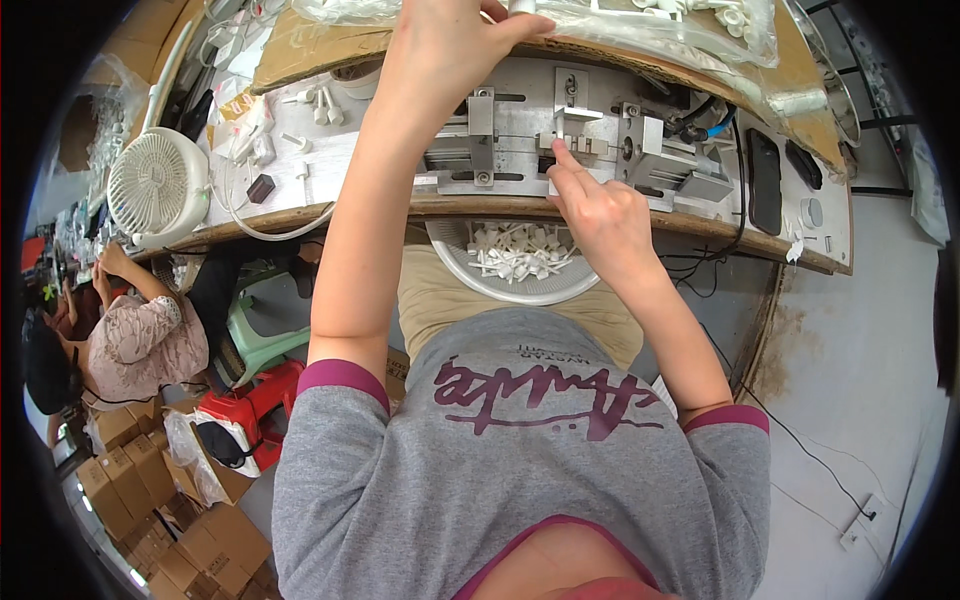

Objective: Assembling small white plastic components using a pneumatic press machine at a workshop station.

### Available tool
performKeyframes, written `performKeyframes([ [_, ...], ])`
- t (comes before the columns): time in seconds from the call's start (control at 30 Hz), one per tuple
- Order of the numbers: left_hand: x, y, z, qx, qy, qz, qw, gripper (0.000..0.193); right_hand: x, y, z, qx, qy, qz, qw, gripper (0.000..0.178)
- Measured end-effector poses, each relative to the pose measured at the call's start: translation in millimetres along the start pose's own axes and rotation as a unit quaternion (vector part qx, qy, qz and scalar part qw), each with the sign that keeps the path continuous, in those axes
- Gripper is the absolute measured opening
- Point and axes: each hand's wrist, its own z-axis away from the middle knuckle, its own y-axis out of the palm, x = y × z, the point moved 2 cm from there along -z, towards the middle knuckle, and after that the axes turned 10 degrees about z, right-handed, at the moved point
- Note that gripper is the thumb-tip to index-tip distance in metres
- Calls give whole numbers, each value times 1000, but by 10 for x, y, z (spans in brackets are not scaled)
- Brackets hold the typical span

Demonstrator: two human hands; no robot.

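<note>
At the top edge my left hand [445,45] reaches over the cardboard, its thumb stretched away from the fingers. A white cylindrical piece [522,6] stands beside the thumb; most of that hand's fingers lie beyond the picture. My right hand [607,215] is at a metal clamping fixture [590,146] on the bench. Its index fingertip presses at a small white plastic part [560,128] there, with the other fingers curled in. Metal blocks [483,137] flank the fixture on the left, and another metal block [640,145] is on the right.
A basin [470,275] of white plastic parts sits at my lap. Leftward are a white fan [158,187] and loose white parts [325,105]. A phone [765,182] lies at right. A plastic bag [690,45] of parts covers the cardboard [320,55]. Another person [150,345] sits at left.
</note>
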Motion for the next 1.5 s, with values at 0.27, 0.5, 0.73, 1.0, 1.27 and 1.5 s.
performKeyframes([
  [0.27,-69,17,615,-43,135,99,985,26,-10,-32,-34,34,15,-43,998,30],
  [0.5,69,99,1329,20,113,13,993,35,-286,-486,-564,34,55,-190,980,25],
  [0.73,295,588,1528,33,161,-135,977,27,-639,-580,-1857,-151,-91,83,981,27],
  [1.0,362,819,1364,104,178,-210,956,24,-842,78,-2329,-41,-194,127,972,55],
  [1.27,422,875,1417,101,169,-214,957,16,-903,-137,-2046,-35,-154,-5,988,19],
  [1.5,464,967,1434,98,158,-187,965,9,-1199,-45,-1953,-63,-66,-173,981,11],
])
